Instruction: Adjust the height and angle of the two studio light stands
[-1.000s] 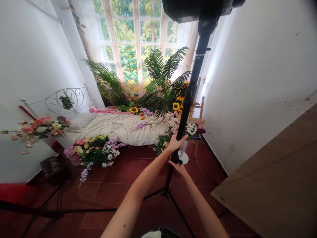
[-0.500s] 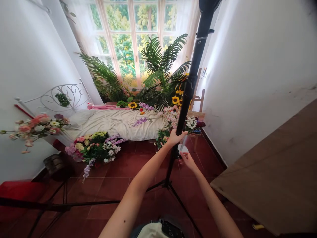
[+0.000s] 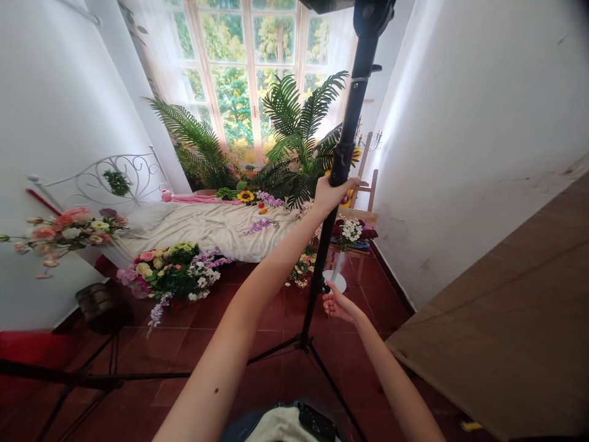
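A black light stand [image 3: 326,242] rises in front of me, leaning slightly right toward its top. My left hand [image 3: 330,195] is closed around its pole, just under a collar [image 3: 343,158]. Lower down, my right hand [image 3: 339,304] has its fingertips at a small black knob [image 3: 324,286] on the stand's lower joint, the other fingers loosely curled. The stand's spread legs [image 3: 302,342] rest on the red tiled floor. At the top edge, part of a dark fixture [image 3: 327,5] attached to the stand is cut off by the frame.
Beyond the stand is a bed with a cream blanket [image 3: 216,230], flower bunches [image 3: 170,270] and palm leaves [image 3: 294,116] before a window. A wooden easel [image 3: 372,184] stands by the right wall. Another black stand [image 3: 92,380] is low left; a brown panel [image 3: 506,331] is right.
My left hand has moved up the pole, and the upper part of the stand has shifted left in view. My right hand stays by the knob, its fingers slightly more spread.
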The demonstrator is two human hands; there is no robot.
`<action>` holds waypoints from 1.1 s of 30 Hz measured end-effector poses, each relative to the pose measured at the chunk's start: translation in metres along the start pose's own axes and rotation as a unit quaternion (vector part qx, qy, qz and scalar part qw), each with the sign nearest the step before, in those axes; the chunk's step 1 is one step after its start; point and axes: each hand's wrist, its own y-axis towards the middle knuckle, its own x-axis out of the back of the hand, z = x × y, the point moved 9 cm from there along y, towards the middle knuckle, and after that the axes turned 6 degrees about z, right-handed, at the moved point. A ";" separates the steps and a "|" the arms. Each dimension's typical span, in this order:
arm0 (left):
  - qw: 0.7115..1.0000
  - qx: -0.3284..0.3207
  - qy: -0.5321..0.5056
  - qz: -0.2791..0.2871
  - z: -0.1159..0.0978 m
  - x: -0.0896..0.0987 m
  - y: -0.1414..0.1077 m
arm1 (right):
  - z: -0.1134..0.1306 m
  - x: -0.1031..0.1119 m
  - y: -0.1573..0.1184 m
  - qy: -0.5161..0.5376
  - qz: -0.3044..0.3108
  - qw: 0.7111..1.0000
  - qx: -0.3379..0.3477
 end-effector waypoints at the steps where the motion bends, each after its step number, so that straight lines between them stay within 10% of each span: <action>1: 1.000 -0.001 -0.002 0.006 -0.004 -0.002 0.003 | -0.001 -0.007 0.000 0.025 0.033 0.999 -0.002; 6: 1.000 0.016 -0.007 0.003 0.000 -0.003 0.006 | 0.008 -0.041 0.001 0.221 0.176 0.956 0.079; 18: 0.998 0.022 0.045 -0.036 0.006 0.001 0.009 | 0.011 -0.035 0.014 0.283 0.246 0.905 0.202; 22: 0.998 0.028 0.050 -0.028 0.005 -0.001 0.008 | 0.012 -0.026 0.017 0.191 0.192 0.936 0.226; 27: 0.998 0.031 0.049 -0.033 0.003 -0.002 0.007 | 0.026 -0.007 0.010 -0.195 0.047 0.966 0.160; 30: 0.998 0.018 0.054 -0.035 0.002 -0.003 0.007 | 0.046 -0.003 -0.003 -0.486 -0.036 0.867 0.108; 33: 0.998 0.018 0.056 -0.036 0.011 -0.003 0.003 | 0.072 -0.008 -0.021 -0.697 -0.163 0.689 0.108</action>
